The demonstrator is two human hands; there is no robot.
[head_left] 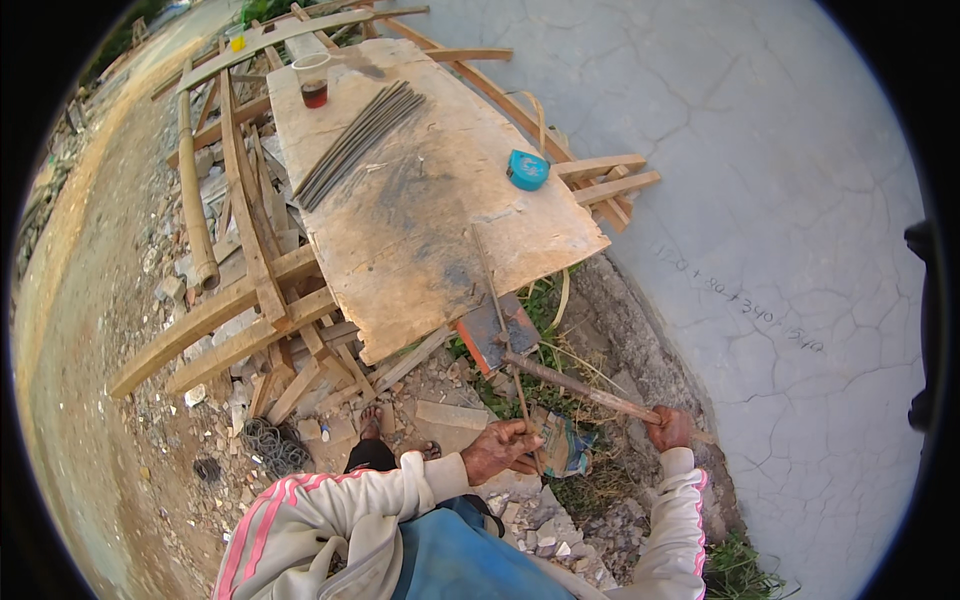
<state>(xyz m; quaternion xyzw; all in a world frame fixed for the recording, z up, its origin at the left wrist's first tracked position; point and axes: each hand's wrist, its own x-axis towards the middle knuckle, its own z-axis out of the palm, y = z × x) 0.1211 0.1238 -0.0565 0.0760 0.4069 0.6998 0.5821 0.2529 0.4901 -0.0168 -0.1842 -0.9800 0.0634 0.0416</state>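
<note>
The left hand (505,447) is closing around the near end of a thin metal rod (495,320), and the right hand (671,430) is gripping the handle of a rusty bending tool (575,385) that is crossing the rod. The rod is running from the hands up onto the near edge of the plywood surface (400,230). On this surface, beyond the rod, a blue tape measure (527,169) is lying, then a bundle of dark rods (355,140), and farthest a plastic cup (313,80) with dark liquid is standing.
</note>
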